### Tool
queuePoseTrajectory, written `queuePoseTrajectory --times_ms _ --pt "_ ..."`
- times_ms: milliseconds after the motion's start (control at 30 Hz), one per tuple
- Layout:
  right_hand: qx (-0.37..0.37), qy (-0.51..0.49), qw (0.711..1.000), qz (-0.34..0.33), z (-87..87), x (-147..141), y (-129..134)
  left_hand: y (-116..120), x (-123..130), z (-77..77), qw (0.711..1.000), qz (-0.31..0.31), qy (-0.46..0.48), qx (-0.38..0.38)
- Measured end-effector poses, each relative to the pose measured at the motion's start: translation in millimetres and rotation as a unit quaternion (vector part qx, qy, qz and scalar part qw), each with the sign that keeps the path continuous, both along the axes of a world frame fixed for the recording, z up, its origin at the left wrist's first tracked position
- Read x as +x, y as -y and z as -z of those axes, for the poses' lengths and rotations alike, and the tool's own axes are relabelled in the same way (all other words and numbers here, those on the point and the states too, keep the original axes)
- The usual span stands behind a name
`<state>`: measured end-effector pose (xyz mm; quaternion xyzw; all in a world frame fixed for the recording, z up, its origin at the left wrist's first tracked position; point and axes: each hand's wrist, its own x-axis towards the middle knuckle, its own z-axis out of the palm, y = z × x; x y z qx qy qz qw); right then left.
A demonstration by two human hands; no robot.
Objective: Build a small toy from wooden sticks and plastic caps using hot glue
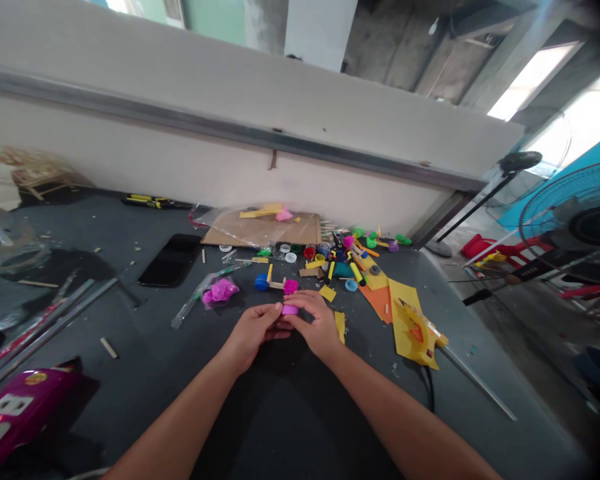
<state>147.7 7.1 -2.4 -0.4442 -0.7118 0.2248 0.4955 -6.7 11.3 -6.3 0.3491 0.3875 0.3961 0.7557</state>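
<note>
A pink-purple bottle cap (290, 310) is pinched between the fingertips of my left hand (254, 331) and my right hand (318, 323), low over the dark table. Both hands are closed around it, and the fingers cover part of its rim. Just beyond them stands a small assembly with a blue cap (261, 282), a wooden stick (276, 285) and a magenta cap (291, 287). My right fingers are close to the magenta cap; whether they touch it I cannot tell. To the left of my hands, a clear bag holds pink-purple lumps (221, 291).
A black phone (171, 260) lies left. Loose caps, pliers (347, 267) and a cardboard sheet (260, 230) crowd the back. A yellow glue gun (417, 330) with a glue stick rests right. A purple device (27, 407) sits front left; a fan (580, 220) stands off the table's right.
</note>
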Motion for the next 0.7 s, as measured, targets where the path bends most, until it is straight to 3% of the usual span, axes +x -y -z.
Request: queuePoseTrajectory --times_ms 700 --pt "-0.014 0.0 1.0 -0.005 -0.6 -3.1 2.9 0.1 1.0 -2.8 1.0 0.0 0.004 -0.003"
